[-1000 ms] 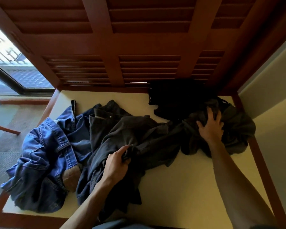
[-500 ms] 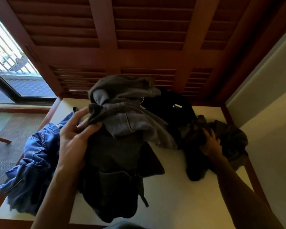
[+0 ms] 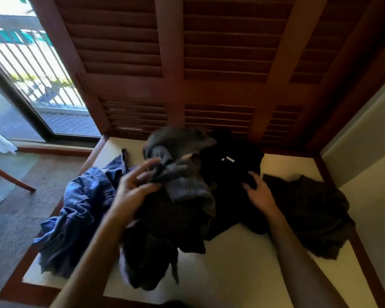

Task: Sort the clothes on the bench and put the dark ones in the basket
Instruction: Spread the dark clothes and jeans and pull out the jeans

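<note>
On the cream bench (image 3: 242,270) lies a heap of clothes. My left hand (image 3: 133,192) holds up a dark grey garment (image 3: 182,178), bunched and hanging down in front of me. My right hand (image 3: 259,192) lies with fingers spread on a black garment (image 3: 231,172) with a small white label at the back middle. A dark brown-grey garment (image 3: 313,212) sits crumpled at the right. A blue denim piece (image 3: 76,210) lies at the left end. No basket is in view.
Brown wooden louvred shutters (image 3: 220,63) rise behind the bench. A glass door (image 3: 31,85) with railings outside is at the left, above a carpeted floor (image 3: 11,196). A cream wall (image 3: 369,163) borders the bench on the right.
My left hand lifted the dark grey garment off the bench and keeps it raised. My right hand let go of the brown-grey garment and moved left onto the black one.
</note>
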{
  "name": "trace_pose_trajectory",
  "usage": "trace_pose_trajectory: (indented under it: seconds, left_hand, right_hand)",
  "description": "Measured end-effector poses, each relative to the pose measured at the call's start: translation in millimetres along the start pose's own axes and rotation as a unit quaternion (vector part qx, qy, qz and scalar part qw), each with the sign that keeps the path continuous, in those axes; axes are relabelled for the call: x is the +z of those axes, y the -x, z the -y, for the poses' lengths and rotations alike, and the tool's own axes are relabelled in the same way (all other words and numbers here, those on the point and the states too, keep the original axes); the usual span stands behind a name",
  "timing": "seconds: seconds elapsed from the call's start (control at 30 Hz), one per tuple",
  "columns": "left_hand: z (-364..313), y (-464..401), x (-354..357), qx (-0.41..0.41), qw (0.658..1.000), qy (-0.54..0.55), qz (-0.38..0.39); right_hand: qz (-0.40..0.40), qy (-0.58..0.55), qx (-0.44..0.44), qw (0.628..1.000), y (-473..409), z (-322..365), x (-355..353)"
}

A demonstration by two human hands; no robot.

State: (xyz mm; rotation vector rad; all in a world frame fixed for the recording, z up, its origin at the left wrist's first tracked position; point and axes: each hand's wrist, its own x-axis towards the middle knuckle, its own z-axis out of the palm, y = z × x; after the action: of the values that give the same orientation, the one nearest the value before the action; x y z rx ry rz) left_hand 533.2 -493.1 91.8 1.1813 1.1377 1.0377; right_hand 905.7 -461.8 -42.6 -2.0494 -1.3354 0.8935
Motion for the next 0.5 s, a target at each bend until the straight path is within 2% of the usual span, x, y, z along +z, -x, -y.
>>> trace_pose_trajectory:
  seconds: [0.07, 0.13, 0.2, 0.23, 0.3, 0.37, 0.43, 0.5]
  left_hand:
    - [42, -12, 4, -0.034, 0.994, -0.105, 0.008]
    - [66, -21, 15, -0.078, 0.969, -0.234, -0.002]
    - [75, -22, 37, -0.089, 0.917, -0.388, -0.011]
    - [71, -19, 52, -0.061, 0.889, -0.455, -0.009]
    - [65, -15, 84, 0.054, 0.835, -0.547, 0.006]
    - [70, -17, 111, 0.110, 0.801, -0.586, 0.051]
    - [87, -26, 125, 0.082, 0.784, -0.608, 0.090]
    - [107, -33, 131, 0.053, 0.748, -0.651, 0.122]
  right_hand:
    - [0.036, 0.057, 0.008, 0.998, 4, -3, 34]
    - [0.038, 0.113, 0.030, 0.992, 9, -25, 63]
    - [0.037, 0.137, 0.034, 0.989, 19, -43, 81]
    - [0.024, 0.137, 0.037, 0.990, 23, -44, 86]
    - [-0.027, 0.113, 0.036, 0.993, 21, -30, 82]
    - [-0.069, 0.096, 0.015, 0.993, 12, -13, 64]
    - [-0.111, 0.072, 0.021, 0.991, -1, 1, 32]
    - [-0.203, 0.036, 0.044, 0.978, -17, 10, -6]
